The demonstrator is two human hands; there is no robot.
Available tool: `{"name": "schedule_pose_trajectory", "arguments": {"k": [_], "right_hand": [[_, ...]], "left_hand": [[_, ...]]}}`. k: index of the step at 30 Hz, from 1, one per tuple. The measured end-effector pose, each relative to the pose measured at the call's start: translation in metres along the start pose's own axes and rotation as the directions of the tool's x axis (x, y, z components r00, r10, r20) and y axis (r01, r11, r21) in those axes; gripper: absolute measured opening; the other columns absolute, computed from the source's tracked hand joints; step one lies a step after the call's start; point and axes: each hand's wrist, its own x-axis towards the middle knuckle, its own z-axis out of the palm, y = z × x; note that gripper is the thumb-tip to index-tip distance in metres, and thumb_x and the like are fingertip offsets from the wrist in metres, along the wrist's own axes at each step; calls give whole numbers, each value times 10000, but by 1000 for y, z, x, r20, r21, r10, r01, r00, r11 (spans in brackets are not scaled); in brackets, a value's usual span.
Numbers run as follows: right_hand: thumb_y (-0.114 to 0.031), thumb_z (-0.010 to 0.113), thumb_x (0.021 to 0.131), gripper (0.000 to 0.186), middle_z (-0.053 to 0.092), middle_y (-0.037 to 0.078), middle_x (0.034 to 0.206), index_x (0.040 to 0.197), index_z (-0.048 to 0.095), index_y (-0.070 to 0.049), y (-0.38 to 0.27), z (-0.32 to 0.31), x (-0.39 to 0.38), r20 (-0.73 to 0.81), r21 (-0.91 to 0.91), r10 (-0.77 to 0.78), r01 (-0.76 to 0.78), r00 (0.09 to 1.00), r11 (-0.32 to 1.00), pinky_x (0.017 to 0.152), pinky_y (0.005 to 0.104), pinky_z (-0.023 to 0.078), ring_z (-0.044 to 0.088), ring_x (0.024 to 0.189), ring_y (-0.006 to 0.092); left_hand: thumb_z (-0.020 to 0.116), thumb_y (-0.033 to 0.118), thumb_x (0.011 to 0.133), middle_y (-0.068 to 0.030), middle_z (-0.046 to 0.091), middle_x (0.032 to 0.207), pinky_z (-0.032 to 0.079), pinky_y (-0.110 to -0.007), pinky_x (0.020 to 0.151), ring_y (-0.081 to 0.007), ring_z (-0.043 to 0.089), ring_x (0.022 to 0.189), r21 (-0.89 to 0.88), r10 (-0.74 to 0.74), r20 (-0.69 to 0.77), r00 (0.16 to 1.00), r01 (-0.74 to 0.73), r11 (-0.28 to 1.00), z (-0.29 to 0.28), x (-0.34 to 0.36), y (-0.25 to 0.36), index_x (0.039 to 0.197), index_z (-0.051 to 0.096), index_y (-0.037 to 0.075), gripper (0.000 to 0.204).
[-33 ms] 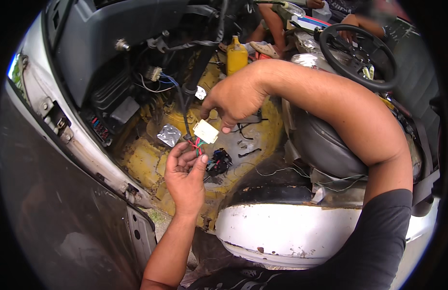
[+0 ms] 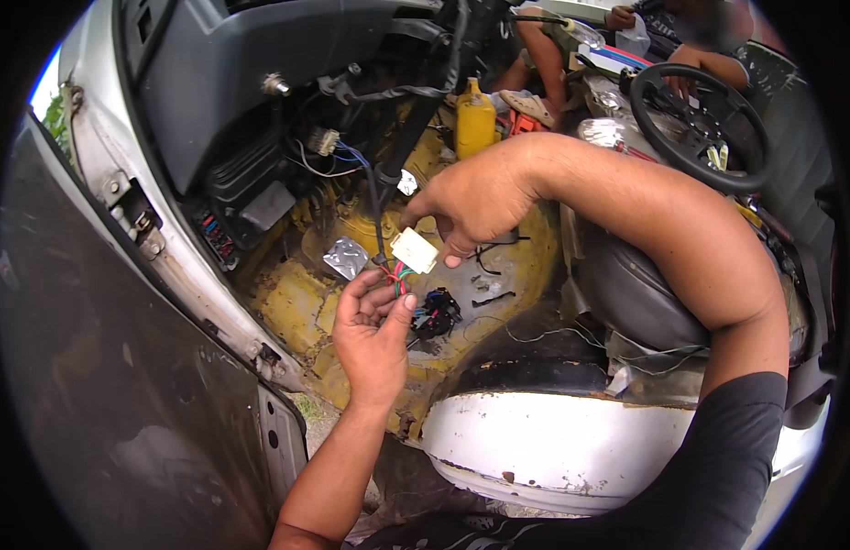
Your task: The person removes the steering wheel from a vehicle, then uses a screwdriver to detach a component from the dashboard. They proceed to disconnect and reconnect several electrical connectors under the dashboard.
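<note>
Thumb and fingers of my left hand (image 2: 373, 339) pinch red and green wires (image 2: 400, 277) just below a white plastic wire connector (image 2: 414, 250). A dark wrapped cable runs from these wires up toward the dashboard. Beside the connector, to its upper right, my right hand (image 2: 475, 203) hangs with thumb and index finger apart, pointing down, holding nothing that shows. On the floor pan lie a crumpled silver foil piece (image 2: 345, 258), left of the connector, and a dark bundle of plugs and wires (image 2: 437, 313) to its lower right.
A yellow bottle (image 2: 475, 121) stands on the worn yellow floor. Ahead are a fuse box (image 2: 214, 236) and a loose white connector (image 2: 324, 141). At right are a dark seat (image 2: 640, 275) and a steering wheel (image 2: 700, 128). A co-worker's hand (image 2: 679, 84) is near the wheel.
The whole scene sits slightly farther right and lower in the picture. Both hands keep nearly the same pose around the connector.
</note>
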Motion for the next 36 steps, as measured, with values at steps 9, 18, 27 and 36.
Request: {"name": "schedule_pose_trajectory", "arguments": {"k": [9, 18, 27, 36], "right_hand": [[-180, 808, 952, 537, 777, 205, 1166, 1421, 627, 8, -27, 3, -6, -217, 41, -139, 152, 966, 988, 946, 408, 583, 755, 1100, 286], [-174, 722, 1025, 416, 768, 147, 1014, 1386, 634, 11, -12, 2, 0, -264, 151, -119, 163, 957, 975, 825, 386, 566, 728, 906, 218], [-214, 667, 1076, 532, 731, 109, 982, 1544, 528, -3, -3, 1, 4, -167, 285, -34, 81, 985, 955, 749, 355, 561, 672, 787, 161], [-165, 655, 1080, 465, 728, 97, 1033, 1504, 552, -7, 5, 2, 9, -179, 376, -31, 97, 983, 921, 718, 313, 574, 667, 798, 137]], "left_hand": [[743, 45, 1023, -111, 744, 1116, 577, -268, 872, -132, 696, 1008, 51, -29, 69, 997, 26, 998, 10, 4, 17, 1275, 607, -34, 297], [700, 121, 1052, -88, 743, 1081, 590, -363, 977, -189, 731, 1016, -455, -149, 66, 987, 162, 876, -15, 28, 34, 1172, 605, 91, 156], [686, 98, 1037, -70, 739, 1087, 594, -386, 979, -201, 749, 955, -438, -144, 61, 988, 156, 885, -14, 30, 40, 1183, 599, 108, 171], [676, 72, 1018, -18, 687, 957, 595, -329, 682, -101, 626, 691, -422, -167, 106, 980, 197, 885, -18, 30, 43, 1145, 589, 112, 159]]}}
